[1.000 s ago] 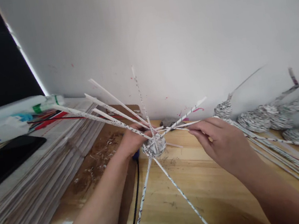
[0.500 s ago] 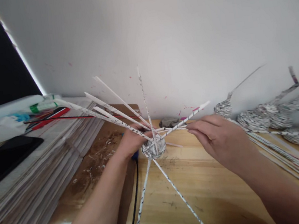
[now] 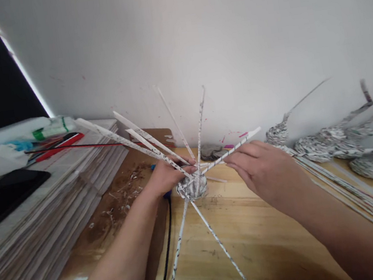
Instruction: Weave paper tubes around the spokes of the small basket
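Note:
A small woven hub [image 3: 193, 188] of rolled newspaper sits above the wooden table [image 3: 257, 237], with several thin paper spokes [image 3: 148, 141] fanning up, left and down from it. My left hand [image 3: 167, 175] grips the hub from the left, thumb pressed on its top. My right hand [image 3: 264, 168] is closed in a pinch on a paper strand [image 3: 211, 163] that runs from its fingertips to the hub. Two long spokes [image 3: 219, 242] reach toward me across the table.
A thick stack of newspapers [image 3: 43, 213] lies at the left with a red pen [image 3: 57, 147], a tube and a black tablet [image 3: 1, 193] on it. Several woven paper pieces [image 3: 328, 147] and long paper rods [image 3: 363, 197] lie at the right by the white wall. A black cable [image 3: 167, 255] hangs near the front edge.
My right hand has moved left toward the hub, drawing the strand in. The upright spokes have tilted to the right and the hub has turned slightly.

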`<state>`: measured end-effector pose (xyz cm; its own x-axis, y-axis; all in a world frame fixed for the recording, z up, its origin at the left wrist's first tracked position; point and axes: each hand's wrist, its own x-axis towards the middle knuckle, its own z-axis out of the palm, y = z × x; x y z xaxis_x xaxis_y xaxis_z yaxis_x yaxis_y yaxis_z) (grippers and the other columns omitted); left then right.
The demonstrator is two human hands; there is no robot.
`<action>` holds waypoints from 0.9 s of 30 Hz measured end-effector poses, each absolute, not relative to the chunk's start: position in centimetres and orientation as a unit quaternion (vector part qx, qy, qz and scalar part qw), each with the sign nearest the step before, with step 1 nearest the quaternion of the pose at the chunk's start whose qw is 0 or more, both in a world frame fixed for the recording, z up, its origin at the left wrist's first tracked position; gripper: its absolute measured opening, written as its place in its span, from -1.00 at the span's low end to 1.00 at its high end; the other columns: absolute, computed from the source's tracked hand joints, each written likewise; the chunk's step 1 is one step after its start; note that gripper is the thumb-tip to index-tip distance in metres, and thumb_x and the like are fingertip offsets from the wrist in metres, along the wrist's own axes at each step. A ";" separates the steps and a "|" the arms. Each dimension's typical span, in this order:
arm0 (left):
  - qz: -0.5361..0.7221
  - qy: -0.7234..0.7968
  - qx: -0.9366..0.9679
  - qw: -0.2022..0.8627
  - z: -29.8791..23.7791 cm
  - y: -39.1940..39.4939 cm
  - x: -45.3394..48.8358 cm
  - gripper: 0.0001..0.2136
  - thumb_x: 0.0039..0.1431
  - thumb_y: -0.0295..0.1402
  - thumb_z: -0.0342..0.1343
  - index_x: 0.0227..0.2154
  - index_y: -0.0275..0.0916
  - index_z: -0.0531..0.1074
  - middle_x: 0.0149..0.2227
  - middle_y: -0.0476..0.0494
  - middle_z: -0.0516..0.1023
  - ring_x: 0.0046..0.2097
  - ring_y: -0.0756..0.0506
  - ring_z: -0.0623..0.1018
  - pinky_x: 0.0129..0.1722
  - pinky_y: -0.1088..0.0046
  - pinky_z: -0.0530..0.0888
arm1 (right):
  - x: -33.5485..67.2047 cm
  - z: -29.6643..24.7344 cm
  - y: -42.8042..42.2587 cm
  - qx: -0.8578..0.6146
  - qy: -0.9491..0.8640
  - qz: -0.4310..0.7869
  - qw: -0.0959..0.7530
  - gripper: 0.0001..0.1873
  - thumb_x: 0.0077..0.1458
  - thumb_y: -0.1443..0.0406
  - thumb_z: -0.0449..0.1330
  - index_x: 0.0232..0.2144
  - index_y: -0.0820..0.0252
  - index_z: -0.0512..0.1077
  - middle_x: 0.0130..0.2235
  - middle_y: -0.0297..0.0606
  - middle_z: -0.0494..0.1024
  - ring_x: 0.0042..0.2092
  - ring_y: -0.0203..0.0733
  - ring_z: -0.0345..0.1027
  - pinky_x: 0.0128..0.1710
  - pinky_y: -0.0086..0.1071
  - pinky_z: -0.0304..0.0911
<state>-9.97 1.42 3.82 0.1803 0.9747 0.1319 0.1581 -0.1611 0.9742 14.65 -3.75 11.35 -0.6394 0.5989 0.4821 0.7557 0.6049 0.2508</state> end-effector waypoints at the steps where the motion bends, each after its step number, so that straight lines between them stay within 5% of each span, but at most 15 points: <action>1: 0.445 0.457 0.620 0.457 3.8 1.4 -10.0 -0.70 -0.14 -0.27 0.39 -0.31 -0.31 0.65 -0.24 -0.23 0.70 -0.33 -0.13 0.61 -0.34 0.40 0.49 | 14.5 11.3 -3.7 -0.387 -0.878 -0.221 0.174 -0.81 0.28 0.39 0.11 -0.20 0.20 0.54 -0.24 -0.14 0.59 -0.17 -0.03 0.42 -0.16 -0.19 0.27; 18: 0.434 0.449 0.648 0.436 4.3 1.1 -9.6 -0.74 -0.14 -0.24 0.38 -0.39 -0.30 0.64 -0.36 -0.17 0.67 -0.38 -0.10 0.57 -0.37 0.43 0.46 | 13.9 9.3 -3.1 -0.383 -0.883 -0.192 0.191 -0.80 0.26 0.44 0.09 -0.18 0.21 0.50 -0.24 -0.18 0.56 -0.16 -0.05 0.41 -0.11 -0.19 0.30; 27: 0.426 0.440 0.664 0.429 3.5 1.1 -9.6 -0.74 -0.03 -0.24 0.32 -0.31 -0.29 0.64 -0.32 -0.17 0.68 -0.34 -0.11 0.59 -0.34 0.45 0.48 | 13.0 8.7 -3.0 -0.419 -0.869 -0.120 0.233 -0.82 0.29 0.29 0.14 -0.11 0.24 0.47 -0.12 -0.08 0.56 -0.09 -0.01 0.44 -0.09 -0.17 0.36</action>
